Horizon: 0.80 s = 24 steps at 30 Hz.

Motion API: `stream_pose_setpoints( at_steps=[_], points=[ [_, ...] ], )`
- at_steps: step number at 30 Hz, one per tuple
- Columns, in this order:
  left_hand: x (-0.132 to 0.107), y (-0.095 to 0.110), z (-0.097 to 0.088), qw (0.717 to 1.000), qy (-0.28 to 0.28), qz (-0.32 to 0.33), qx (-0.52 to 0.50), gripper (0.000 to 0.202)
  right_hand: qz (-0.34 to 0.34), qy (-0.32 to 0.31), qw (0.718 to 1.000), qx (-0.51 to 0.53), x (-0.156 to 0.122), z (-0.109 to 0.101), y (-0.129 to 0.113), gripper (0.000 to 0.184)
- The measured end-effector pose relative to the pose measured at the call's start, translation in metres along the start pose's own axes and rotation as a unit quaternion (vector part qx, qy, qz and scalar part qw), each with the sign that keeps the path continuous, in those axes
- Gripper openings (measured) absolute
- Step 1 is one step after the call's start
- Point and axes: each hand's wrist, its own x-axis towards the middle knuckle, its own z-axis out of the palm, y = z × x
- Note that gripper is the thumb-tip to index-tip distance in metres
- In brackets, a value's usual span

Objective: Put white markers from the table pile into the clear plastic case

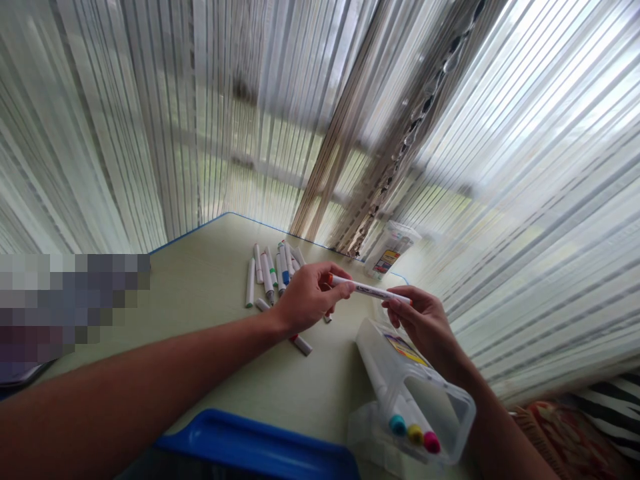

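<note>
A white marker (373, 291) with orange-red ends is stretched between my two hands above the table. My left hand (313, 297) pinches its left end, and my right hand (417, 317) grips the right end between thumb and fingers. Behind and below my left hand lies a loose pile of white markers (267, 273), some with green, blue or grey parts; my hand hides some of them. Under my right forearm a clear plastic case (373, 357) lies on its side, its open end facing me. Inside it rest markers with teal, yellow and pink ends (415, 433).
A second clear container (390, 250) with a label stands at the table's back edge by the string curtain (280, 133). The pale table (210, 287) has a blue edge. Nearest me is a blue plastic rim (250, 437). Patterned fabric (565, 433) lies at lower right.
</note>
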Motion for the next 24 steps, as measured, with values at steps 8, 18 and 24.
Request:
stream_pose_setpoints(
  at_steps=[8,18,24],
  points=[
    [-0.008,0.015,0.006,0.999,-0.004,0.045,-0.009,0.027,-0.008,-0.006,0.993,-0.114,0.0,-0.001,-0.001,0.021],
    [-0.02,0.023,0.014,0.994,-0.021,0.089,0.052,0.025,-0.024,-0.04,0.991,-0.123,0.0,0.001,-0.002,0.02],
    [-0.019,0.024,0.013,0.995,-0.022,0.084,0.055,0.026,-0.024,-0.037,0.991,-0.128,0.0,-0.001,0.0,0.021]
  ],
)
